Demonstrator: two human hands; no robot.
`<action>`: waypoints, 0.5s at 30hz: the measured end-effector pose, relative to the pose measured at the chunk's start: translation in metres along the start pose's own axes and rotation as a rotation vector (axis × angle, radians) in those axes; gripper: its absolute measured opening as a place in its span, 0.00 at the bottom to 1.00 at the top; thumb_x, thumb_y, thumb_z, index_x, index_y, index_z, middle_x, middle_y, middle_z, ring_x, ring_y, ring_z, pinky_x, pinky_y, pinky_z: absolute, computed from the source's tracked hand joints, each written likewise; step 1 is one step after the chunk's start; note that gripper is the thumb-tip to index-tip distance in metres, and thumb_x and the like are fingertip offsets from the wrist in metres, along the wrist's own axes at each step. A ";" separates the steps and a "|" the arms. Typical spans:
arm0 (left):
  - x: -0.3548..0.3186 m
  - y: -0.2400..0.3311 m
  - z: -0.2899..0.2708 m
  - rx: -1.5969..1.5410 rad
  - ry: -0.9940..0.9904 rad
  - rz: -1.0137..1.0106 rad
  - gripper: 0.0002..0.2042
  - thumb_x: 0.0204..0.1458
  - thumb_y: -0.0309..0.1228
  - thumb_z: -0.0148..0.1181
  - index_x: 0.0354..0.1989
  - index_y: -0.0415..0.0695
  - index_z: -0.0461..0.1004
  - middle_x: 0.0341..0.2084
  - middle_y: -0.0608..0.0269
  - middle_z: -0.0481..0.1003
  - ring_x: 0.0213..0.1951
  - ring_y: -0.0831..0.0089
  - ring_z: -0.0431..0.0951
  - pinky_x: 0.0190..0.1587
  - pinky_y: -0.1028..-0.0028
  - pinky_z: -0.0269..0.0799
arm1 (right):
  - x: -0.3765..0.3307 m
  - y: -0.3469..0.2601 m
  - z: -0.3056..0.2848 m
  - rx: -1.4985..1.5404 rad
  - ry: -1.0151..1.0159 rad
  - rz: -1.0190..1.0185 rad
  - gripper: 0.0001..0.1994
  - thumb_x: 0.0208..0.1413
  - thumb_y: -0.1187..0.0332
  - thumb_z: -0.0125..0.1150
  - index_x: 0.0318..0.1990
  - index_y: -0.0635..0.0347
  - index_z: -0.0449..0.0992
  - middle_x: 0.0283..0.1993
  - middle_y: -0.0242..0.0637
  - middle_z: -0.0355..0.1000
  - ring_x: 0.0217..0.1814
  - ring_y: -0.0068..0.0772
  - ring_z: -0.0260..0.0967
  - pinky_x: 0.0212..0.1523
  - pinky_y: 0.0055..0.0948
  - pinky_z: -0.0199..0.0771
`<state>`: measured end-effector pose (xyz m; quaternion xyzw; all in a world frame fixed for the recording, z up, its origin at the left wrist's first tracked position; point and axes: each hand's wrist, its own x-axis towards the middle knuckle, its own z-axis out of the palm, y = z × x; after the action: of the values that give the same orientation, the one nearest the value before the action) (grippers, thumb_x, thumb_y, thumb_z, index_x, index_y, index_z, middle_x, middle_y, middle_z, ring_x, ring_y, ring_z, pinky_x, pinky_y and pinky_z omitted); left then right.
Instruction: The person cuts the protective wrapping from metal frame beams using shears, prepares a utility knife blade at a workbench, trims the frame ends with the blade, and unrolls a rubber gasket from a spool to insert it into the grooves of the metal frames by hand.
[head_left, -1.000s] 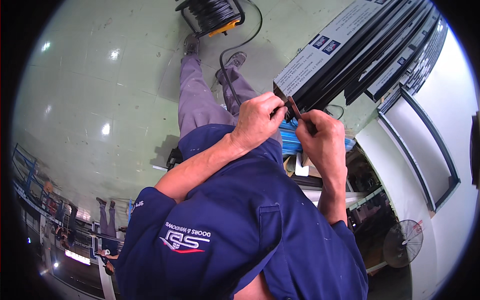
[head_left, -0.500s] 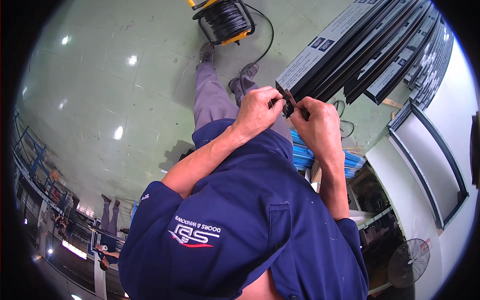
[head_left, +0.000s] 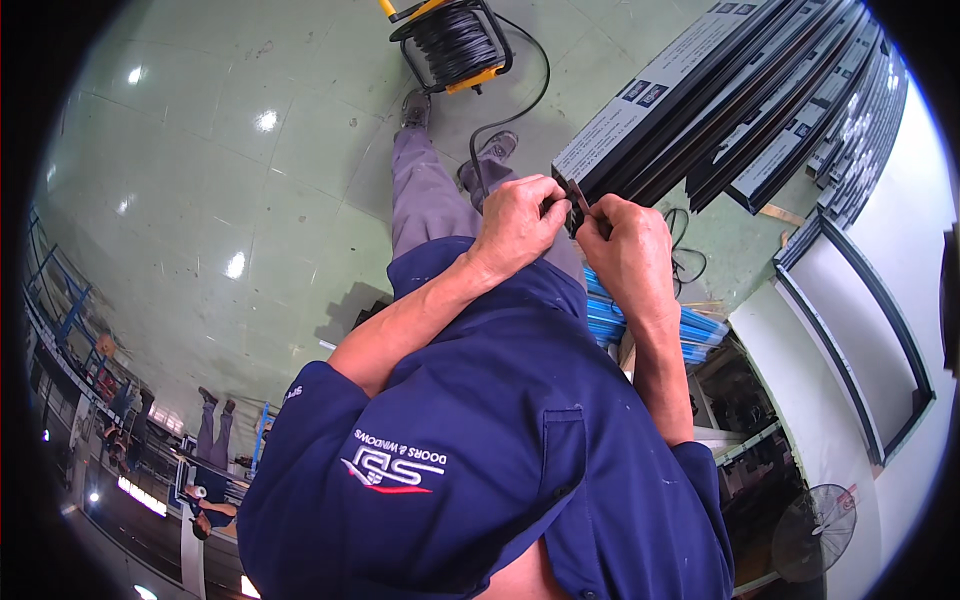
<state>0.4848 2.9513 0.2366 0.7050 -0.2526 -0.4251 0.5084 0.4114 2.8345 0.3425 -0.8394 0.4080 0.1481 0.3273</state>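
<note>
Your right hand (head_left: 632, 245) is pinching a thin brownish strip (head_left: 581, 198) between thumb and fingers. Your left hand (head_left: 518, 222) is holding thumb and fingertips together just left of it — on what, you cannot tell. The strip is showing between both hands, by the near end of long dark profiles (head_left: 690, 135). Blue lengths (head_left: 603, 315) are lying near right; a cable reel (head_left: 457, 48) is standing far off.

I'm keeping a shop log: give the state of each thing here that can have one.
Thin brown strip, slanting, held
Right hand, closed on it
Left hand, fingers curled; whether gripping anything, unclear
Cable reel, wound, some cable paid out
Long dark profiles, lying side by side
Round fan, unclear whether running
</note>
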 end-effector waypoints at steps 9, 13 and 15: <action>0.001 0.001 0.000 0.034 0.021 0.020 0.05 0.50 0.24 0.61 0.29 0.34 0.75 0.20 0.58 0.74 0.18 0.76 0.71 0.23 0.73 0.67 | -0.001 -0.003 0.004 -0.029 0.035 -0.012 0.04 0.46 0.75 0.58 0.23 0.67 0.74 0.23 0.53 0.72 0.29 0.57 0.73 0.31 0.46 0.72; 0.002 0.002 0.000 0.044 0.015 0.022 0.05 0.50 0.24 0.61 0.29 0.34 0.75 0.21 0.57 0.75 0.19 0.74 0.72 0.24 0.72 0.67 | 0.001 -0.003 0.007 -0.035 0.037 -0.015 0.05 0.46 0.75 0.59 0.24 0.68 0.74 0.23 0.53 0.72 0.29 0.57 0.73 0.31 0.46 0.72; 0.001 0.002 0.000 0.058 0.014 0.023 0.05 0.50 0.24 0.61 0.29 0.34 0.75 0.22 0.57 0.75 0.19 0.73 0.72 0.24 0.72 0.68 | 0.002 -0.002 0.008 -0.038 0.039 -0.019 0.05 0.46 0.75 0.59 0.24 0.68 0.74 0.23 0.54 0.72 0.29 0.57 0.73 0.31 0.46 0.72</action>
<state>0.4859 2.9496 0.2381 0.7195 -0.2694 -0.4067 0.4944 0.4141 2.8397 0.3366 -0.8519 0.4035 0.1365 0.3047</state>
